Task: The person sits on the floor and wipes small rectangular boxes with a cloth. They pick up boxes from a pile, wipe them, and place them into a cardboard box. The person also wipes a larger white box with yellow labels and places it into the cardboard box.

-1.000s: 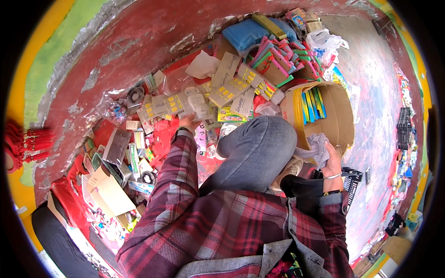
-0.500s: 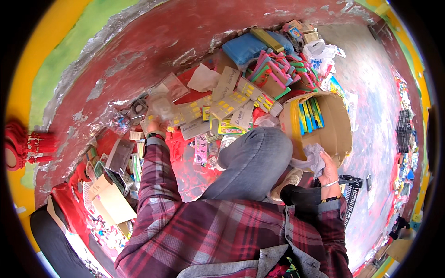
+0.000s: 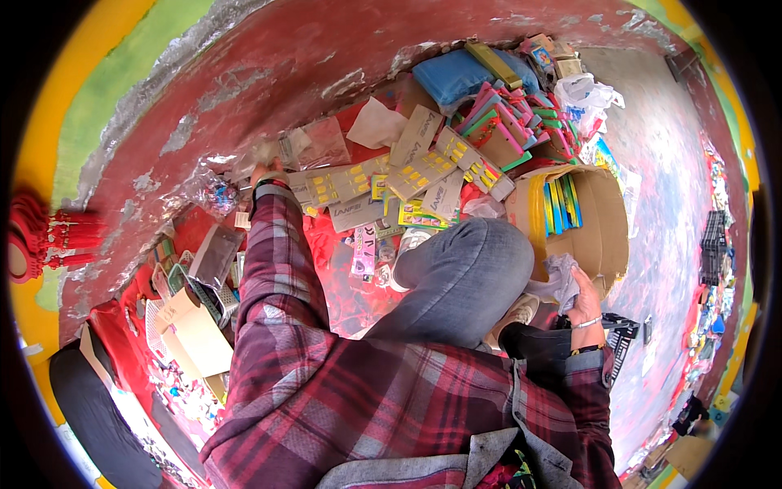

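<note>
Bundle (image 3: 557,282), grey and crumpled, perhaps cloth or thin film, sits gripped in the fingers of the right hand (image 3: 584,303), just beside the cardboard box (image 3: 603,238). The left hand (image 3: 267,173) is among clear wrappers (image 3: 324,143) by the red wall (image 3: 269,90); I can't tell whether its fingers hold any. A snagged sleeve (image 3: 281,244) could drag the yellow-dotted cards (image 3: 346,181) askew, I reckon. That open box holds slim blue-and-yellow packets (image 3: 562,205).

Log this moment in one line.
left hand: near clear plastic bag, grip unclear | right hand: holds crumpled grey material beside cardboard box
</note>
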A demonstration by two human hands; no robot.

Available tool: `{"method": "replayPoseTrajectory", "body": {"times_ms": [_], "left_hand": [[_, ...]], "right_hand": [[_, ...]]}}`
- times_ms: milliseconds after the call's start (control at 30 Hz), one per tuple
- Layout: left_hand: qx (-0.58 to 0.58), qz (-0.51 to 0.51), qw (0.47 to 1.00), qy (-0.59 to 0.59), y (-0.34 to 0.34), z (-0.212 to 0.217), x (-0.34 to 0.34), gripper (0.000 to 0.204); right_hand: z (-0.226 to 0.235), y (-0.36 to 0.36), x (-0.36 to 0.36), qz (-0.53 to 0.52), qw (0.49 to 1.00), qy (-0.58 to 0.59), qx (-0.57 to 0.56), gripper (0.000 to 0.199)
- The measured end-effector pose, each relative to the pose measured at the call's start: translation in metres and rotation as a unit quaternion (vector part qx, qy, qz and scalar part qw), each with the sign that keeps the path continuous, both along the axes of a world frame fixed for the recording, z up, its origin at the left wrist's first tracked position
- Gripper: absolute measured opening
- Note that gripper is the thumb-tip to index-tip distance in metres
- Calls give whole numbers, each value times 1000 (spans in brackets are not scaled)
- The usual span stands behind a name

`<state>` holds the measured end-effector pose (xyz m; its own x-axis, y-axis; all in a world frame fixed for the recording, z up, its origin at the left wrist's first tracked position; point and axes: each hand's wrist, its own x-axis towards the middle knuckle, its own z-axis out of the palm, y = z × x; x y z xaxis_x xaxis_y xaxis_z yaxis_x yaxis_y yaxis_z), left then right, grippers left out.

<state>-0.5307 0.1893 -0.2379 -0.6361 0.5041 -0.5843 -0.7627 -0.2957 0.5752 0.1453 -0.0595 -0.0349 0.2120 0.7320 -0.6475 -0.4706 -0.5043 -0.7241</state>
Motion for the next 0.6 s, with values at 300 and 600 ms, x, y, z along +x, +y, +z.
{"method": "replayPoseTrajectory", "body": {"times_ms": [300,600], "left_hand": [[-19,-153,982,105,19,-15,58,41],[-289,-614,146,720,-6,-130,109,37]], "right_hand": [[11,9,-18,7,1000,-9,-22,30],[8,16,-18,28,999,-3,-19,30]]}}
